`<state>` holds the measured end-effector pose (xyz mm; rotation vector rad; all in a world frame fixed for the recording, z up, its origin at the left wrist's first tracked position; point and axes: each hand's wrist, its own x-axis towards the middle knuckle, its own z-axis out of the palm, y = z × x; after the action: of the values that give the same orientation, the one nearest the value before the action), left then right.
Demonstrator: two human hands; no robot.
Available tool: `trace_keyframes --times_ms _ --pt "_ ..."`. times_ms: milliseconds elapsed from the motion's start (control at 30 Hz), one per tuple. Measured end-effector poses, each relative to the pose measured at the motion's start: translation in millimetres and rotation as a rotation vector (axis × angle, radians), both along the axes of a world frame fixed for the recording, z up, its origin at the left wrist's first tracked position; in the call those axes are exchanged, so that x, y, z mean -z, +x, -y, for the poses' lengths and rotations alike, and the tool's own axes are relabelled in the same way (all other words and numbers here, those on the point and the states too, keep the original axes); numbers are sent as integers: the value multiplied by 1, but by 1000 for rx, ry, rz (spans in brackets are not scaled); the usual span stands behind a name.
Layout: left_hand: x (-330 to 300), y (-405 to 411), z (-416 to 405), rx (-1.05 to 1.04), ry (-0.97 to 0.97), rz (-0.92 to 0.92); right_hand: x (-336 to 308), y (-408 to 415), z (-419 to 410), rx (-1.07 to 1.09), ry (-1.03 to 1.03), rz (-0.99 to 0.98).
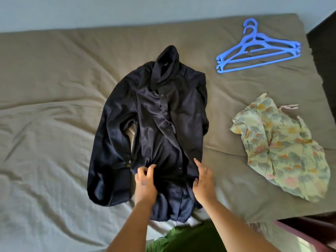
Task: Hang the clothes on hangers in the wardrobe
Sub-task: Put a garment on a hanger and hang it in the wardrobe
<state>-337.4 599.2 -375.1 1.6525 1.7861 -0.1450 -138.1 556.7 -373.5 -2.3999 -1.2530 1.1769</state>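
At the lower hem area of a dark navy button-front shirt (154, 128), the person's left hand (144, 184) has its fingers curled in toward the thumb, bunching a small fold of the cloth between them. The right hand (202, 180) lies just beside it on the shirt's other front panel, fingers fairly straight and spread a little, the forefinger pointing up the garment and the thumb held out to the side; it rests on the fabric rather than gripping it. Both bare forearms reach in from the bottom of the view, above a patch of green clothing on the person.

The navy shirt lies face up and rumpled in the middle of a bed covered with a creased olive-brown sheet (54, 110). Its collar points away from the person, toward the far edge of the bed, the button placket runs down the middle with several small buttons showing, and one long sleeve curves down along the left side.

To the right, well apart from the navy shirt, a crumpled pale-green garment with a floral print (283, 146) lies near the bed's right edge. Beyond it, toward the far right corner of the bed, a small stack of blue plastic hangers (258, 50) lies flat, hooks pointing away. A pale wall runs behind the bed, and a dark piece of furniture (325, 57) stands at the right edge.
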Motion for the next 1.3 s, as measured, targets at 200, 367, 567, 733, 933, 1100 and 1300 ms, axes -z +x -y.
trace_keyframes --times_ms 200,367,567,733,933,1100,1300 --pt "-41 -47 19 -150 32 -73 -32 9 6 182 78 160" --pt "-58 -53 44 -153 -150 -318 -32 37 29 30 -310 317" --pt "-49 13 52 122 176 -284 -29 11 29 -200 206 280" --pt "-15 40 52 -18 -35 -64 -22 -2 33 -588 -9 303" --pt "10 19 54 -192 -56 49 -16 -9 41 -497 3 396" --pt "15 17 25 -390 106 128 -2 -56 4 -335 229 68" --pt "49 24 9 -260 36 79 34 -80 -34 -93 -26 65"
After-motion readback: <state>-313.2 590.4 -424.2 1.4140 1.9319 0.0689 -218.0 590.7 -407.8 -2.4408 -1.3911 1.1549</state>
